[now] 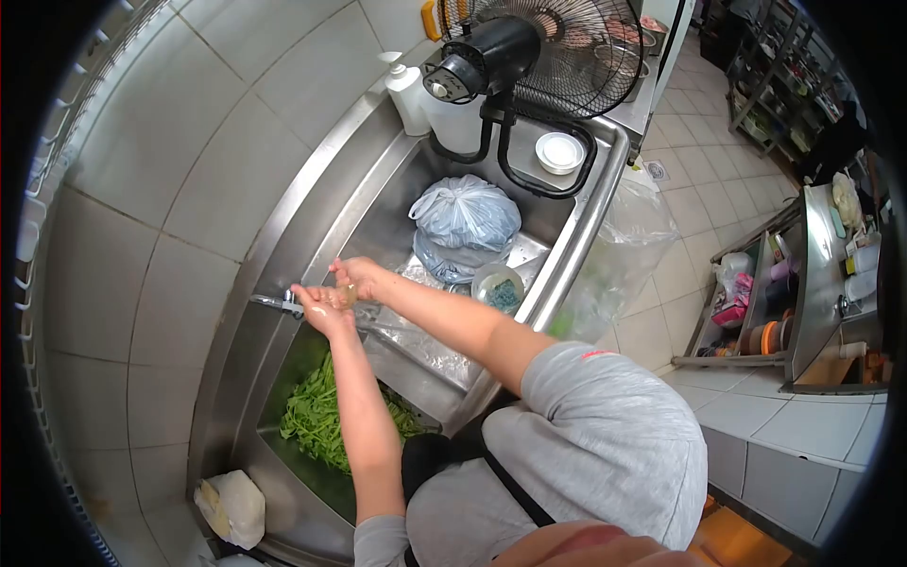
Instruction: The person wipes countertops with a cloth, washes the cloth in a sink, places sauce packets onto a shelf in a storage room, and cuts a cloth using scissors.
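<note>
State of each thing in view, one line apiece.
Left hand: open, palm up
Right hand: by the left, grip unclear
Tap: flow unclear
Greens: loose, heaped
Bag: full, gathered at top
Bowl: holding something blue-green
Bottle: upright
Fan: spin unclear

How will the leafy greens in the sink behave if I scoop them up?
The leafy greens would probably flop, since their leaves and stems look thin. Heaped loosely and overlapping, they may cling together or drop strands when lifted.
</note>
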The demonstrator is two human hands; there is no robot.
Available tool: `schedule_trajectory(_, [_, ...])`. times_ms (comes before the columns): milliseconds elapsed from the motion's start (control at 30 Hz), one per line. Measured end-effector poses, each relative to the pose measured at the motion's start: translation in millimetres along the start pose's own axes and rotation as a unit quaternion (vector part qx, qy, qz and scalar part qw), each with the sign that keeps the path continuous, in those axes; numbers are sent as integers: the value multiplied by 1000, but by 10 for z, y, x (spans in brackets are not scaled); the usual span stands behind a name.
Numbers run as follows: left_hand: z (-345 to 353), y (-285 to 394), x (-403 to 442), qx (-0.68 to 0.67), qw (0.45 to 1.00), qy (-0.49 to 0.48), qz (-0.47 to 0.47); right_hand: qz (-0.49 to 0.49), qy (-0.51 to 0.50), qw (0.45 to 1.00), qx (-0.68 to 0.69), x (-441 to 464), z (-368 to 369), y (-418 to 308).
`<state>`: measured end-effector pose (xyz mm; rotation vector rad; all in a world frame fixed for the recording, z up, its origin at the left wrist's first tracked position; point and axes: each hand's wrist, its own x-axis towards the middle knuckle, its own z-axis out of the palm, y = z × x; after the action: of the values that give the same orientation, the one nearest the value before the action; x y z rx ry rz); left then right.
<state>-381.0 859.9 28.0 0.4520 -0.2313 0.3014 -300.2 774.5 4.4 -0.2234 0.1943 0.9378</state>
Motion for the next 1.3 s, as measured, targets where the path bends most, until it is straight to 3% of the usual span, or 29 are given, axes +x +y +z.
schedule_trajectory(67, [599, -17, -139, 298, 946, 122, -41, 86, -1, 981, -172, 36, 37, 44])
schedule_trajectory(100, [641, -50, -224, 299, 945, 126, -36, 92, -3, 980, -174, 18, 61, 99])
schedule_trajectory(133, [672, -66, -317, 495, 868, 25, 6, 147, -7, 951, -271, -43, 92, 156])
schedule_trajectory(167, [695, -104, -412, 664, 742, -76, 45, 200, -12, 910, -364, -109, 105, 181])
schedule_trajectory(200, [843, -155, -518, 681, 718, -136, 49, 35, -79, 744, -662, -235, 122, 160])
schedule_trajectory(233, [973, -201, -628, 694, 691, -193, 53, 45, -113, 714, -690, -289, 146, 238])
schedule_trajectory(300, [985, -248, -815, 756, 595, -273, -19, 196, -112, 764, -604, -479, 148, 360])
schedule_trajectory(333, [1047, -324, -888, 764, 570, -303, 1, 205, -116, 760, -606, -394, -62, 388])
schedule_trajectory(367, [1105, -398, -968, 772, 543, -330, 18, 82, -286, 632, -715, -319, -276, 436])
schedule_trajectory(400, [1048, -468, -1053, 795, 504, -337, -9, -46, -443, 463, -766, -275, -455, 528])
schedule_trajectory(467, [831, -623, -1190, 828, 436, -345, -75, -72, -517, 149, -840, -476, -360, 554])
schedule_trajectory(500, [720, -706, -1249, 836, 408, -348, -116, -14, -423, 205, -882, -647, -309, 580])
schedule_trajectory(533, [585, -809, -1349, 820, 449, -340, -101, 48, -324, 252, -911, -798, -315, 631])
schedule_trajectory(567, [476, -892, -1395, 802, 488, -335, -78, 39, -284, 280, -916, -815, -487, 684])
schedule_trajectory(600, [396, -918, -1419, 813, 489, -306, -79, 29, -239, 304, -922, -789, -659, 701])
schedule_trajectory(667, [293, -897, -1450, 818, 433, -360, -115, 73, -168, 427, -886, -752, -793, 643])
schedule_trajectory(700, [263, -802, -1401, 826, 433, -342, -116, 126, -121, 514, -840, -713, -668, 574])
schedule_trajectory(733, [267, -685, -1374, 816, 483, -296, -111, 179, -68, 594, -781, -682, -482, 504])
schedule_trajectory(767, [303, -581, -1341, 802, 532, -251, -102, 96, -172, 619, -760, -246, -897, 408])
schedule_trajectory(800, [380, -440, -1305, 801, 560, -210, -19, 138, -124, 627, -756, 57, -866, 259])
schedule_trajectory(833, [415, -318, -1291, 806, 558, -197, -19, 96, -48, 608, -787, 138, -547, 199])
schedule_trajectory(867, [439, -205, -1291, 817, 563, -128, -6, -73, -197, 319, -924, 375, -421, 85])
schedule_trajectory(900, [427, -100, -1298, 824, 564, -58, 9, -65, -124, 494, -858, 690, -406, 58])
schedule_trajectory(967, [375, 105, -1408, 816, 577, 2, 18, -16, 5, 780, -625, 1048, -221, 192])
schedule_trajectory(1000, [399, 219, -1470, 798, 595, 93, -8, 11, 22, 836, -547, 1277, -159, 240])
schedule_trajectory(1033, [430, 348, -1547, 773, 606, 184, -33, -10, 21, 872, -489, 1336, -15, 317])
schedule_trajectory(1167, [440, 905, -2030, 695, 631, 345, 18, -1, 76, 930, -360, 1617, 436, 469])
schedule_trajectory(1233, [342, 1090, -2243, 618, 645, 447, 52, 2, 64, 942, -328, 1783, 656, 569])
schedule_trajectory(1300, [360, 1209, -2337, 579, 658, 471, 95, -39, 1, 959, -281, 1876, 775, 684])
